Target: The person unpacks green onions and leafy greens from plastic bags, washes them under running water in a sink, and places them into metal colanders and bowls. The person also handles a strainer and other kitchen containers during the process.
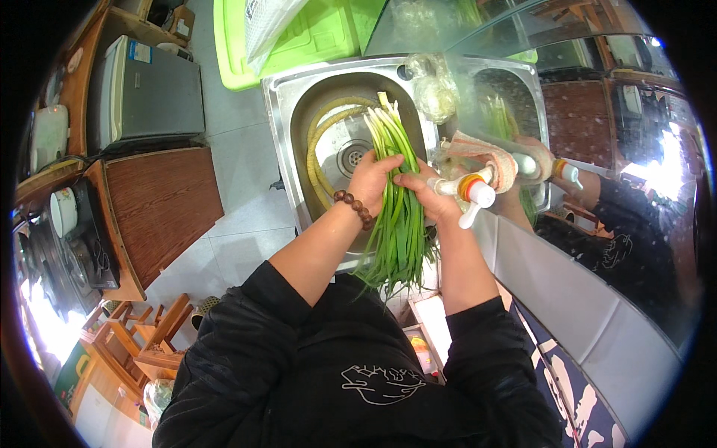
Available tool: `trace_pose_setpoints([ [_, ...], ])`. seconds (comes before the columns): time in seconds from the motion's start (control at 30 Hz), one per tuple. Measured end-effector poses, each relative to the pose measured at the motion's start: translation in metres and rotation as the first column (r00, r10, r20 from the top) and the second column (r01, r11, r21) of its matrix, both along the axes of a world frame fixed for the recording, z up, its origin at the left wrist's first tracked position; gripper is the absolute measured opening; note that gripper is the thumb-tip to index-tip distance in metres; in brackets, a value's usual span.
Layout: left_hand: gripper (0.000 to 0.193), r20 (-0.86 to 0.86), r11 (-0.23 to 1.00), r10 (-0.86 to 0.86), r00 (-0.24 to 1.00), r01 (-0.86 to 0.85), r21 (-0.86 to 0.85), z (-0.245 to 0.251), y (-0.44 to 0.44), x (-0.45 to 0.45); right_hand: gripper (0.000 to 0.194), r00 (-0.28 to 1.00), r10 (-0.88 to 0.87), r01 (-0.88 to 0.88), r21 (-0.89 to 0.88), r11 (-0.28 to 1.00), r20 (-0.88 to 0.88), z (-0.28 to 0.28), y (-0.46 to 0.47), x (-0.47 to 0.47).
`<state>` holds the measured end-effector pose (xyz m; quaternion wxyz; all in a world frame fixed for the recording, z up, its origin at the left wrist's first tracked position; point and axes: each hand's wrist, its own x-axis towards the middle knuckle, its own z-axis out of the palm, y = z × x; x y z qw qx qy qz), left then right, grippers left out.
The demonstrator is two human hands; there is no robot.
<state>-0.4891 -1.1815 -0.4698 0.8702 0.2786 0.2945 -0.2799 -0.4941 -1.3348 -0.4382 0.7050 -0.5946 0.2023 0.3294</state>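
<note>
Both my hands grip a bunch of long greens, which look like scallions or chives. Their pale stem ends point away from me over the stainless-steel sink, and the green leaves hang toward my body. My left hand, with a brown bead bracelet at the wrist, holds one side. On the other side is my right hand, partly behind the white tap handle. A ribbed yellow hose curls inside the basin around the drain.
An orange-striped cloth drapes over the tap pipe. Beside the basin sits a clear plastic bag. Reflective glass rises on the right. A lime-green plastic tub stands beyond the sink. To the left are a small refrigerator and wooden stools.
</note>
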Motion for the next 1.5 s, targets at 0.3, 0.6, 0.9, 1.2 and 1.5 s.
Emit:
trace_pose_setpoints([
  [0.3,0.041,-0.149,0.999,0.005,0.989,-0.013,-0.049,0.014,0.012,0.014,0.064,0.995,0.017,-0.006,-0.113,0.994,0.098,0.004,0.006,-0.009],
  [0.6,0.028,-0.017,0.978,-0.072,0.997,0.067,-0.198,0.005,0.017,0.012,0.07,0.982,0.128,-0.084,-0.281,0.956,0.141,0.008,0.009,-0.008],
  [0.9,0.056,-0.111,0.962,-0.238,0.965,0.25,0.108,-0.013,0.022,0.023,0.086,0.667,0.665,-0.087,-0.852,0.517,0.336,0.022,0.048,-0.031],
  [1.2,0.026,-0.08,0.954,-0.255,0.964,0.237,-0.184,-0.033,0.046,0.021,0.065,0.942,0.02,0.131,-0.42,0.898,0.336,-0.012,0.011,-0.03],
  [1.5,0.033,0.116,0.951,-0.24,0.964,0.257,-0.173,-0.001,0.02,0.006,0.092,0.996,-0.075,0.079,0.122,0.989,-0.038,0.004,0.009,-0.032],
])
